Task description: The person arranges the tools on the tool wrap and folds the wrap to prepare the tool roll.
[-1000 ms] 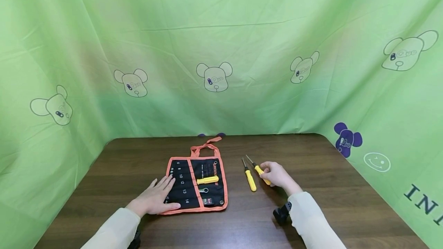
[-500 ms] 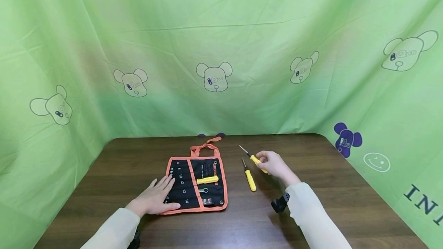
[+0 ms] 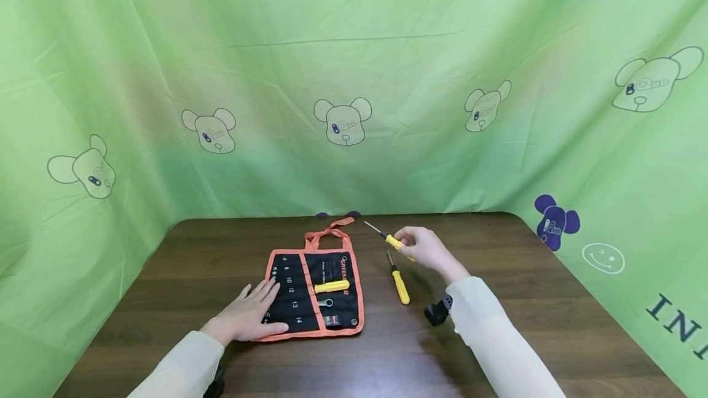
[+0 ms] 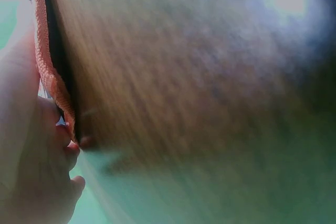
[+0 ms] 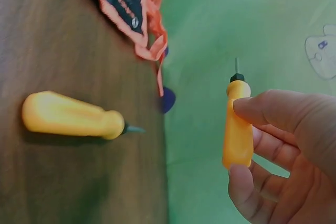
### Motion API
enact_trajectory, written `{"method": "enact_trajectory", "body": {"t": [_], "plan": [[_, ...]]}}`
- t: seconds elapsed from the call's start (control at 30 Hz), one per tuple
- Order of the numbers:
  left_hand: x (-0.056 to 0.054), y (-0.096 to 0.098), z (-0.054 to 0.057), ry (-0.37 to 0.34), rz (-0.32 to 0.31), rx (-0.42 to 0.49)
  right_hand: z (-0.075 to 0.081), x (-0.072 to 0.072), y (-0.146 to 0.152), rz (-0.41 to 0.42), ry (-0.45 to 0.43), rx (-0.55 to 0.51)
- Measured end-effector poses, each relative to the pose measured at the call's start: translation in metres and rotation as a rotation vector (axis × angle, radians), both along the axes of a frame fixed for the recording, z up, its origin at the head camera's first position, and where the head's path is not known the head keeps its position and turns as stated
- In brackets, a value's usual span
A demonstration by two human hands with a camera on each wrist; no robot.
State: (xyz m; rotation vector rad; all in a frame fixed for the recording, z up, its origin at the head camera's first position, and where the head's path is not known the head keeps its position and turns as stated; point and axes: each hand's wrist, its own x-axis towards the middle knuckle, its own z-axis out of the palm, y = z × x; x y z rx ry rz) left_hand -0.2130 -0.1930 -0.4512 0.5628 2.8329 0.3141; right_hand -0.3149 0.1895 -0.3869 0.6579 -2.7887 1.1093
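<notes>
My left hand [image 3: 249, 315] rests flat with spread fingers on the left part of a black tool pouch [image 3: 298, 272] edged in orange. A yellow screwdriver handle [image 3: 332, 287] lies across the pouch's right half, its shaft hidden in a pocket. Just below it shows the ring end of a wrench [image 3: 326, 303]. My right hand [image 3: 428, 247] pinches a yellow-handled screwdriver [image 5: 238, 129] between thumb and fingers, raised above the table, its shaft pointing up and left in the head view. Another yellow screwdriver [image 3: 401, 287] lies on the table below that hand.
The brown wooden table [image 3: 498, 336] reaches back to a green curtain [image 3: 420, 158] printed with bear heads. Orange tie straps [image 3: 327, 237] stick out from the pouch's far edge.
My right hand has lifted the screwdriver off the table and carried it left and away from me, toward the straps. My left hand has stayed put on the pouch.
</notes>
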Motion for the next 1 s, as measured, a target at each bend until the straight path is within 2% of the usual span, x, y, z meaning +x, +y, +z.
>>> {"method": "enact_trajectory", "body": {"t": [0.27, 0.53, 1.0], "plan": [[0.002, 0.0, 0.004, 0.0, -0.015, 0.004, 0.022, -0.005, -0.015, 0.018, -0.005, 0.048], [0.001, 0.0, 0.004, -0.003, -0.012, 0.003, 0.035, -0.007, -0.03, 0.04, 0.012, 0.103], [0.0, 0.0, 0.001, 0.013, -0.008, -0.008, 0.043, -0.008, -0.061, 0.092, 0.02, 0.162]]}}
